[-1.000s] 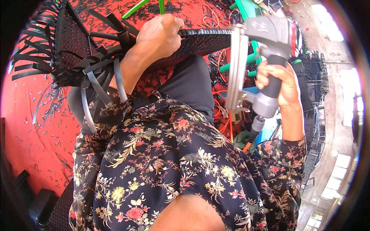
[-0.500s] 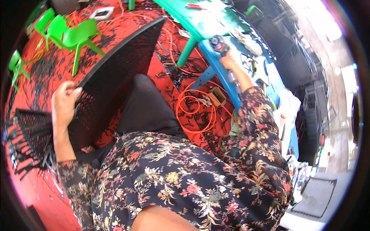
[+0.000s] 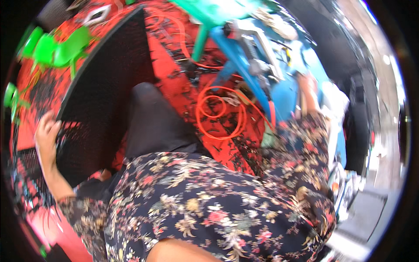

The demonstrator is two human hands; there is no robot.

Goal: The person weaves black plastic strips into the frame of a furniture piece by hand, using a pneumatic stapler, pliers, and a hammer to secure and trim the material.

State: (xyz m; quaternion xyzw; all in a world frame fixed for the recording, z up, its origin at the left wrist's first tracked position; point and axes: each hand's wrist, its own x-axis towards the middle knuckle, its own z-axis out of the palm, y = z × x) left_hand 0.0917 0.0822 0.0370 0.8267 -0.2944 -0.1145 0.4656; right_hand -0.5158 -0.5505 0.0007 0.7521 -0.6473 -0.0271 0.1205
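A large black panel [image 3: 102,83], woven or perforated in look, stands tilted against my dark-trousered leg. At its left edge is my left hand [image 3: 47,133], its fingers curled over the rim. My right hand [image 3: 308,85] is over the blue table [image 3: 283,98] at the right, smeared by motion; whether it holds anything is hidden. Left of it on that table lies a power tool [image 3: 251,50] with a dark head and grey body, an orange-red hose [image 3: 272,112] at its lower end. A pale bar-shaped piece [image 3: 266,50] is beside the tool.
Orange hose [image 3: 242,124] lies coiled on the red floor [image 3: 168,74], among black scraps. Green chairs [image 3: 46,50] stand at the far left, and a green table [image 3: 203,11] adjoins the blue one. Pale gloves or cloth [image 3: 279,26] lie at the back; black material [image 3: 360,87] is stacked to the right.
My right hand has let go of the power tool, which now lies on the blue table, and has moved right and nearer. My left hand and the panel have shifted left in view.
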